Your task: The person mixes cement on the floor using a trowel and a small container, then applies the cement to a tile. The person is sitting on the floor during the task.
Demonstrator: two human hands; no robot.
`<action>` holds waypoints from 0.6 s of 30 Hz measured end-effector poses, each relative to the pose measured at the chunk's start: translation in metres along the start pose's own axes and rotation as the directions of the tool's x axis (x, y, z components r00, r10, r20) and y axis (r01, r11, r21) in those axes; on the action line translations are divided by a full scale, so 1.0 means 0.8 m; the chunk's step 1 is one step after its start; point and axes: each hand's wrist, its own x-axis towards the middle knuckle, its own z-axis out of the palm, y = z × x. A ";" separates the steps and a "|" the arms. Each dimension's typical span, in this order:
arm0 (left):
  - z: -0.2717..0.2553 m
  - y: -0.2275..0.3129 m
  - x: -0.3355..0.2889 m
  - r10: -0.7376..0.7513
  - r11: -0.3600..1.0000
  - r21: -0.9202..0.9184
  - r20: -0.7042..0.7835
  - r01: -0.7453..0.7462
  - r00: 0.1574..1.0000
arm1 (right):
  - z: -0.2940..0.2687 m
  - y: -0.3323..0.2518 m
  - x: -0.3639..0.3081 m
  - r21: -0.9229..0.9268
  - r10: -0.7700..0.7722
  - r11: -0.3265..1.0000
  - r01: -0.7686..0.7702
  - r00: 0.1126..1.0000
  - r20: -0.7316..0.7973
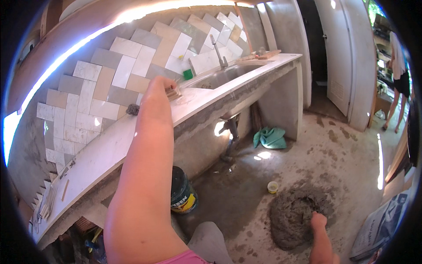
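My left arm stretches across to the counter, where my left hand (164,83) is bent with closed fingers at a small stack of beige, flat-edged pieces (174,93). The hand partly hides what it grips. Low at the right, my right hand (319,219) is closed at the edge of a wet grey mortar heap (288,220) on the floor. Whatever it holds reaches into the mortar and is too hidden to name. A dark scouring clump (132,109) lies on the counter by my left forearm. Behind the counter, tiles (103,83) cover the wall in a herringbone pattern.
The white counter (189,105) holds a steel sink (233,75) with a faucet (218,53). Below stand a dark bucket (181,191) and a green cloth (270,138). A small tub (272,187) sits beside the mortar; a sack (381,222) lies right. A person (400,75) stands outside.
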 end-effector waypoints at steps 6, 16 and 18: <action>-0.012 -0.020 -0.029 -0.037 0.997 0.067 0.054 0.034 0.998 | -0.027 -0.009 -0.018 -0.021 -0.009 1.000 0.010 1.000 0.030; -0.037 -0.069 -0.052 0.095 0.995 0.013 -0.013 -0.095 0.995 | -0.022 0.011 -0.008 0.019 0.007 1.000 -0.007 1.000 0.021; -0.053 -0.093 -0.096 0.044 0.999 0.009 -0.041 -0.044 0.998 | -0.020 0.004 -0.001 0.027 0.005 1.000 -0.006 1.000 0.014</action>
